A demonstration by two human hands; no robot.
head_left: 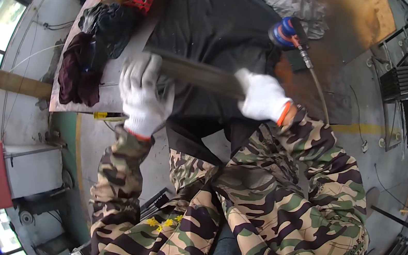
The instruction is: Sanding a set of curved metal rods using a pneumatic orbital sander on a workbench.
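Flat dark metal bar (198, 74) held level above the dark cloth-covered workbench (219, 20), left hand (143, 93) closed round one end, right hand (263, 96) closed round the other, both in white gloves. Looks like the carry/position step; next needs a steady two-handed set-down clear of the blue air tool (286, 32) and rags (89, 54)

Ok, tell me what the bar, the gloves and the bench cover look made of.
Bar: probably steel, dull grey-brown, straight and rigid, held in both hands.
Gloves (left hand, right hand): white knitted fabric, likely cotton, orange cuffs.
Bench cover: black cloth or sheet, creased; cannot tell which.
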